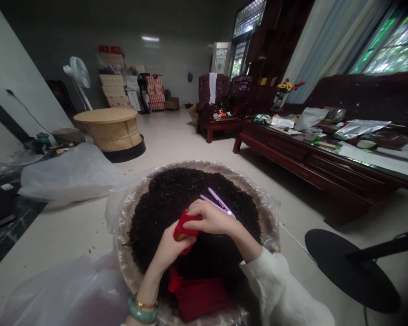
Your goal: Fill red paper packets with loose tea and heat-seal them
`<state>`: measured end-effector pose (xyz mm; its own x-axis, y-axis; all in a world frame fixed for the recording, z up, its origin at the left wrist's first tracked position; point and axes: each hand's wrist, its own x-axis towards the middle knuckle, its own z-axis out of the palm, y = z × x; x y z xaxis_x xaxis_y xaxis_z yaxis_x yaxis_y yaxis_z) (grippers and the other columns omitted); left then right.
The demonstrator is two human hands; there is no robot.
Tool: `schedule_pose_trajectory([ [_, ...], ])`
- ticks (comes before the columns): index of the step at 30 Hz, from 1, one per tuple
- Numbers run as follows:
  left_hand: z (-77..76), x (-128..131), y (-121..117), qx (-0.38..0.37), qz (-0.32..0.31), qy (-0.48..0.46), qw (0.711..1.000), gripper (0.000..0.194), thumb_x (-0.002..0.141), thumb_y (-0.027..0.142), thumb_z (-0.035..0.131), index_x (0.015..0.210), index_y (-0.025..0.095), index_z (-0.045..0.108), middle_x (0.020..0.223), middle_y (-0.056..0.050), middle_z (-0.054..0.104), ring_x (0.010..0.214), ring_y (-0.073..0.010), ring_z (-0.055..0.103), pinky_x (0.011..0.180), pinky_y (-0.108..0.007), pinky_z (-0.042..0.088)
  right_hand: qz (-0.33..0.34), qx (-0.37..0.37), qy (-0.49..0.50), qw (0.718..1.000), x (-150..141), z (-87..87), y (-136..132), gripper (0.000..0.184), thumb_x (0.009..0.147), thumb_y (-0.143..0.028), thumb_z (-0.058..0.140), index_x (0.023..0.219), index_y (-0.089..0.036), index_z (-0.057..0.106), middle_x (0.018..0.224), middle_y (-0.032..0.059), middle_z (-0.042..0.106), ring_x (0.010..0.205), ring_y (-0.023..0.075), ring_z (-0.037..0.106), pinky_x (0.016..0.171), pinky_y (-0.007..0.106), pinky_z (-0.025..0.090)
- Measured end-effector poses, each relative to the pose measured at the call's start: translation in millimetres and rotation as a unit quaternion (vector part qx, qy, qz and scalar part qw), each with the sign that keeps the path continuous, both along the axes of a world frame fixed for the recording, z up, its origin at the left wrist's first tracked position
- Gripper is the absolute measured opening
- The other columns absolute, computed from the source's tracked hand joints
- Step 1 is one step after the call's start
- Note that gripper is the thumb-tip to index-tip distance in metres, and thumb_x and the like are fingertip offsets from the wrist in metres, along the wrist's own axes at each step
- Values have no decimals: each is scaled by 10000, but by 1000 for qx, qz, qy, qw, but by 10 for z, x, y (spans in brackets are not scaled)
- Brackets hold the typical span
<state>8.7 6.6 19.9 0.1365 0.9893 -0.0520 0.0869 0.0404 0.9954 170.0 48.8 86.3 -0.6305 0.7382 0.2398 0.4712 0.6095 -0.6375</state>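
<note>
Both hands meet over a wide round basket [123, 253] lined with clear plastic and heaped with dark, thin, dried leaves [172, 194], like tea. Between them is a small red packet [182, 225] with a yellowish patch low on its side. My left hand [167, 246] grips it from the left and below, thumb across the front. The fingers of my right hand [209, 217] are closed on its top and right side. Just beyond the right hand, a lavender flat-iron-like clamp tool [221, 202] lies on the leaves with its arms apart. Several red bags or cloths [204, 296] lie at the basket's near edge.
Clear plastic sheeting [71, 174] spreads on the floor at left. A round wicker stand [110, 129] is behind it. At right are a cluttered dark wooden table [285, 156] and a black round stand base [352, 271]. Stacked boxes [114, 86] and a white fan [78, 72] stand farther back.
</note>
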Motion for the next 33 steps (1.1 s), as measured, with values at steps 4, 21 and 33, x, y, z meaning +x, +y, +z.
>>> schedule_pose_trajectory([
  [4,-34,-2,-3,-6,16,-3,1000,447,578,228,749,1008,135,666,836,-24,714,746,-191,644,713,-286,499,-40,38,-27,998,81,38,-16,134,798,-316,683,849,-202,731,838,32,702,916,195,593,878,333,359],
  [21,-44,179,-8,-12,66,12,998,289,514,233,763,768,133,667,691,-24,706,668,-211,638,651,-294,487,-172,92,-136,971,-224,-64,-33,440,839,-578,531,794,-165,676,788,73,652,736,187,598,624,267,366],
  [33,-123,69,-34,-68,-13,-87,994,462,683,512,674,934,124,666,823,-60,727,727,-202,657,671,-283,500,-201,63,-84,974,-179,-340,195,563,800,-590,576,434,-175,473,447,-26,484,451,89,357,503,252,204],
])
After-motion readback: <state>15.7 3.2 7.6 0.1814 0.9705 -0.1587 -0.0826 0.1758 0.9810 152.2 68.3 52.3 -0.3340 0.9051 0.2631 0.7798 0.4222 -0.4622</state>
